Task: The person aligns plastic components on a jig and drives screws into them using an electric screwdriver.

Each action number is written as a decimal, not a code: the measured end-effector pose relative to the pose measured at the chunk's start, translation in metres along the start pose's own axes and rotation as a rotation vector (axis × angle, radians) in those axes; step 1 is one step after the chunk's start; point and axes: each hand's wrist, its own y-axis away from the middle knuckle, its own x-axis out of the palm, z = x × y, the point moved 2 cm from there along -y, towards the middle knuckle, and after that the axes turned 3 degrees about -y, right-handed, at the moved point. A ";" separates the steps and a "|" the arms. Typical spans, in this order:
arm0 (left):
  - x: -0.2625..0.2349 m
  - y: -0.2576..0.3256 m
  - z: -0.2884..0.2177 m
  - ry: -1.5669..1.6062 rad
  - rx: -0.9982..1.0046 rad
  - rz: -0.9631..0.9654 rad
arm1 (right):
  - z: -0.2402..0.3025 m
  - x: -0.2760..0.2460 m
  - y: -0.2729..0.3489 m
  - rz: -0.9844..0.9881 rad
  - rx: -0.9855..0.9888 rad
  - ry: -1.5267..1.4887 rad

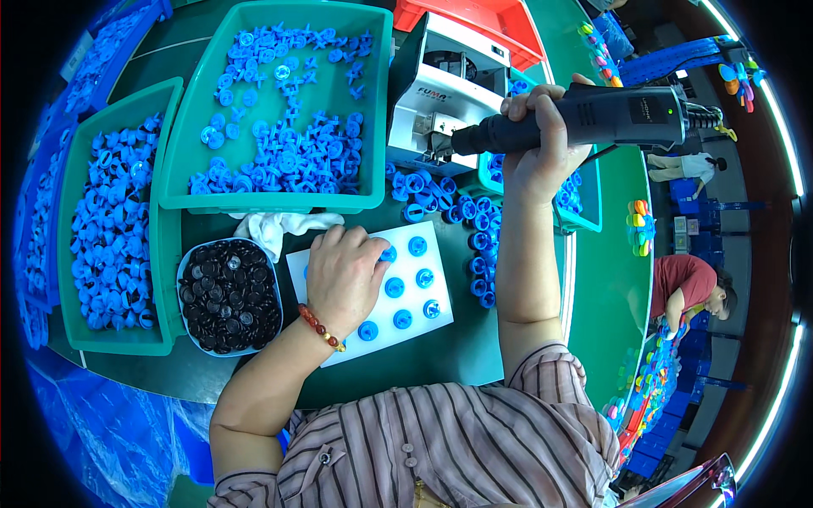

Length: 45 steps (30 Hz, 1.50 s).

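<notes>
My right hand [542, 140] is wrapped round a black electric screwdriver [593, 117], held level with its tip at the front of a silver-and-black screw feeder [449, 93]. Below, a white block [423, 347] lies on the table at a slight tilt, with several round blue plastic parts [394, 288] seated in it in rows. My left hand [343, 275] rests over the block's left side. Its thumb and forefinger close on one blue plastic part [388, 254] near the far edge; the palm hides the parts under it.
Left of the block stands a tub of black round caps [229, 296], beside a white cloth [284, 229]. Green bins [381, 169] of blue parts fill the left and far side. Loose blue parts [483, 241] lie right of the block. Another person [686, 288] works at far right.
</notes>
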 end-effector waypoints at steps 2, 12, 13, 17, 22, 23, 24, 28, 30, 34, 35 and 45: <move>0.000 0.000 0.000 0.004 -0.002 0.001 | -0.001 0.001 0.002 0.004 0.001 0.041; 0.001 0.000 0.001 0.000 0.004 -0.009 | -0.003 0.001 0.005 0.046 0.021 0.154; 0.001 0.000 0.001 0.002 0.007 -0.010 | -0.003 0.002 0.006 0.054 0.018 0.156; 0.001 0.000 0.001 0.008 0.010 -0.002 | -0.002 0.003 0.007 0.077 0.017 0.196; -0.001 0.001 -0.002 0.001 -0.007 -0.011 | 0.000 0.007 0.011 0.080 0.042 0.225; 0.000 0.001 -0.002 0.003 -0.010 -0.008 | 0.002 0.007 0.013 0.071 0.061 0.235; 0.002 0.001 -0.002 -0.013 -0.016 -0.044 | 0.003 0.008 0.015 0.070 0.066 0.237; 0.001 0.001 -0.001 -0.038 -0.010 -0.028 | 0.020 0.011 0.030 0.017 0.089 0.096; 0.001 0.002 0.002 -0.007 0.001 -0.056 | 0.026 0.015 0.043 0.030 0.188 -0.062; 0.001 0.002 0.006 0.008 0.006 -0.032 | 0.030 0.015 0.071 0.077 0.287 -0.140; 0.001 0.000 0.004 0.009 0.017 -0.038 | 0.030 0.012 0.076 0.116 0.289 -0.135; 0.004 0.003 0.003 -0.041 -0.034 -0.038 | 0.017 0.012 0.096 0.135 0.310 -0.174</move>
